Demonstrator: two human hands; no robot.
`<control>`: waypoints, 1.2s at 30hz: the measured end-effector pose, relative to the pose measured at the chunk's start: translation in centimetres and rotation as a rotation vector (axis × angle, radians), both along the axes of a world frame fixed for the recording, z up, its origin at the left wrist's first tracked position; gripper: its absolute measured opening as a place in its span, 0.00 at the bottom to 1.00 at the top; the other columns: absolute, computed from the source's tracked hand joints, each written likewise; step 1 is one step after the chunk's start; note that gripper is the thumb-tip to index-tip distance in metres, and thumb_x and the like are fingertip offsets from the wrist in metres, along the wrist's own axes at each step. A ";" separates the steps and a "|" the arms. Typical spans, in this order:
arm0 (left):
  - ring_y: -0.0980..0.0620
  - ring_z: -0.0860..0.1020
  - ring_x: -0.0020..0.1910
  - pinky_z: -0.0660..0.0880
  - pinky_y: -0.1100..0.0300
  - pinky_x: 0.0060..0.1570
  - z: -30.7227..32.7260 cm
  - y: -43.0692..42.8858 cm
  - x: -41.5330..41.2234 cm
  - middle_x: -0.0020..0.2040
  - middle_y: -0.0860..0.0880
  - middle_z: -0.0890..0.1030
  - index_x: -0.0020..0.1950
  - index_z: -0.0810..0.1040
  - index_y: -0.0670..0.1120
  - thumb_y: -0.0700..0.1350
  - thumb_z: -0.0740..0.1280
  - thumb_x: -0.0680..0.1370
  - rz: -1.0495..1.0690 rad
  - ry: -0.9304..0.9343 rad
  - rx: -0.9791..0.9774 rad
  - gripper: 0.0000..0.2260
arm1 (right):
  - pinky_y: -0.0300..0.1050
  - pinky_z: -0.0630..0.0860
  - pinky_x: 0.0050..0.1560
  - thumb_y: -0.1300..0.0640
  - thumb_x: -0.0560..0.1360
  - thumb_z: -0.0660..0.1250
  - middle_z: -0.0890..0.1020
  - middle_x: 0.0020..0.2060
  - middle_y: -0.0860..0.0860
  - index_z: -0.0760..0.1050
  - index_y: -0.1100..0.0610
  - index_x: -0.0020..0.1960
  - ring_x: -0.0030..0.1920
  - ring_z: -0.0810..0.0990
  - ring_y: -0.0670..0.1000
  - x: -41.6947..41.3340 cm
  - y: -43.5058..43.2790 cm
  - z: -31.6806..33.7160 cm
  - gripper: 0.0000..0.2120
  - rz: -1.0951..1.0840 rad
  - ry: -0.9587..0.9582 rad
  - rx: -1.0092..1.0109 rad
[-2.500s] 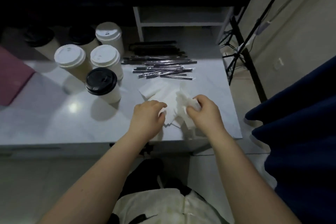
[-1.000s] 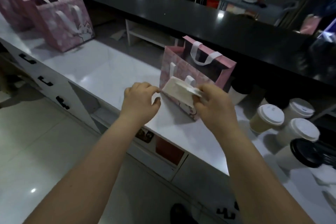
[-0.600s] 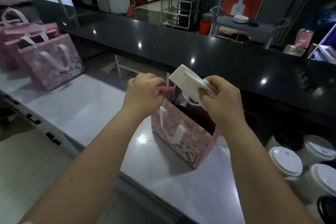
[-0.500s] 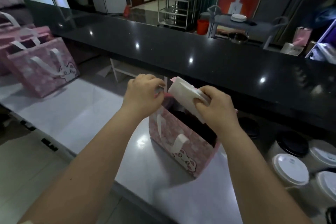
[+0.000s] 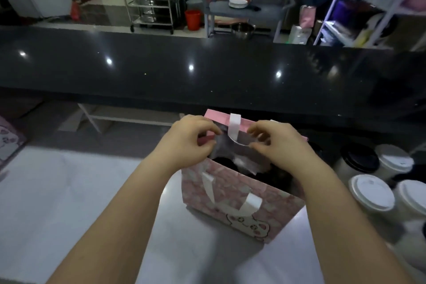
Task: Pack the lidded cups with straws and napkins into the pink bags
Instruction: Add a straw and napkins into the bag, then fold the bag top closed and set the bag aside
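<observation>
A pink bag (image 5: 232, 200) with white ribbon handles and a cat print stands upright on the white counter (image 5: 69, 191). My left hand (image 5: 187, 142) pinches the bag's left rim and holds the mouth apart. Over the mouth hovers my right hand (image 5: 275, 142), its thumb and forefinger apart and loosely curled beside the far handle. A blurred white napkin (image 5: 232, 153) lies inside the mouth, above a dark cup lid (image 5: 220, 160). Lidded cups wait at the right: white lids (image 5: 371, 193) and a black lid (image 5: 359, 159).
A raised black counter (image 5: 207, 71) runs across just behind the bag. Part of another pink bag (image 5: 7, 140) shows at the left edge. Beyond the counter stand a metal trolley (image 5: 152, 0), a red bucket (image 5: 192, 19) and shelves (image 5: 368, 7).
I carried the napkin from the table to the bag. Half a second ago my right hand held it above the mouth; now it is inside the bag and the hand holds nothing.
</observation>
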State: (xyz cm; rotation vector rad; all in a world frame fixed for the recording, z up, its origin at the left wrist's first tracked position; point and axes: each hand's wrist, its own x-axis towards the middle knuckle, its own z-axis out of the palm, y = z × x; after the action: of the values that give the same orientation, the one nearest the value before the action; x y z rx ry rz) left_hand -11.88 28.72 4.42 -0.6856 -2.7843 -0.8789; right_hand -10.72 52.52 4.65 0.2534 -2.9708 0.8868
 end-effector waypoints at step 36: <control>0.48 0.84 0.45 0.80 0.60 0.41 -8.1 -3.8 2.3 0.45 0.44 0.86 0.47 0.86 0.50 0.42 0.73 0.69 -0.069 -0.607 0.993 0.09 | 0.37 0.79 0.43 0.56 0.68 0.71 0.86 0.41 0.50 0.81 0.53 0.46 0.44 0.84 0.47 10.5 1.8 -9.4 0.07 -0.450 0.107 -1.141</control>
State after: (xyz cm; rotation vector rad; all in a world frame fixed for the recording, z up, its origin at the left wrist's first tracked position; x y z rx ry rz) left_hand -9.57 24.92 -3.69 -0.3497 -2.1928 -2.5207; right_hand -0.19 54.33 -4.70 -0.3671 -1.8345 2.0984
